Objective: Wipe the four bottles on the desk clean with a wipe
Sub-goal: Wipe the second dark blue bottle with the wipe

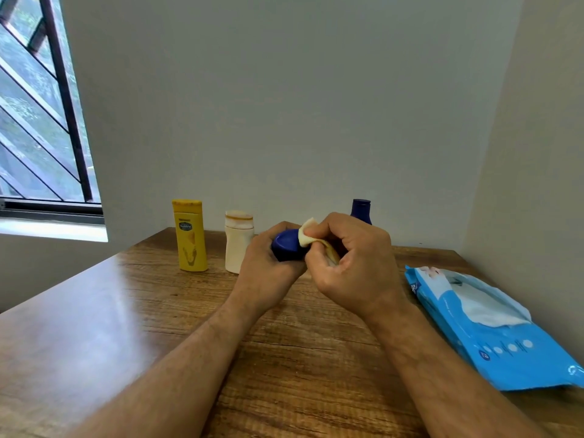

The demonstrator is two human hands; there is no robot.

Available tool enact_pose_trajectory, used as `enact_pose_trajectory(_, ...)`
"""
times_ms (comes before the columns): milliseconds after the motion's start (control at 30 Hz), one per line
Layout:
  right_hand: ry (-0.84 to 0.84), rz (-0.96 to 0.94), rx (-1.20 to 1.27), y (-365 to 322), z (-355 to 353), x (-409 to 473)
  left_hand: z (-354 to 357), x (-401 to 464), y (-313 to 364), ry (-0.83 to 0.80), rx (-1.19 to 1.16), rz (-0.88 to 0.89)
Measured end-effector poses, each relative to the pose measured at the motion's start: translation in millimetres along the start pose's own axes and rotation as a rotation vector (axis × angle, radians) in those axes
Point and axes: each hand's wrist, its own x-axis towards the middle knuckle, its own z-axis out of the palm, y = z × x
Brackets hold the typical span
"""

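Blue bottle (287, 246) mostly hidden within hands, wipe (307, 236) half-covered.

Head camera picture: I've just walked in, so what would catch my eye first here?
Two hands meet mid-desk: the left hand grips a dark blue bottle while the right hand pinches a yellowed wipe against its cap. Behind stand a yellow lotion bottle and a grimy white bottle; a blue wipes pack lies right.
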Motion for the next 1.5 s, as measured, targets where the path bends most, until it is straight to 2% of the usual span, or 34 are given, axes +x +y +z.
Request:
enact_pose_trajectory(200, -0.022, 0.021, 0.018, -0.2, 2.3, -1.5, -2.7, 1.9, 1.4, 0.065, -0.109, -0.008)
enact_pose_trajectory(400, -0.008, 0.021, -0.008, -1.0, 3.1, 0.3, -3.3, 2.1, -0.3, 0.031, -0.063, 0.011)
enact_pose_trajectory(667, -0.046, 0.045, 0.047, 2.9, 1.4, -2.2, -3.3, 5.3, -2.5, 0.092, -0.164, -0.06)
enact_pose_trajectory(833, 0.102, 0.056, 0.104, 4.8, -1.0, 2.1, -0.8, 4.6, -2.6, 0.027, -0.137, -0.06)
enact_pose_trajectory(1033, -0.045, 0.058, 0.1, 6.1, -0.1, -0.9, -1.0, 2.3, 0.7, 0.021, -0.186, -0.103)
enact_pose_trajectory(1233, 0.066, 0.103, 0.079, 5.4, -0.4, 1.4, -1.0, 2.9, -0.8, -0.047, -0.188, -0.169)
enact_pose_trajectory(1367, -0.025, 0.111, 0.09, 3.6, 1.4, -0.3, -1.5, 2.8, -2.9, -0.059, -0.204, -0.18)
enact_pose_trajectory(1500, 0.005, 0.175, 0.126, 5.3, 1.1, 0.2, -4.5, 5.6, -8.7, -0.034, -0.24, -0.19)
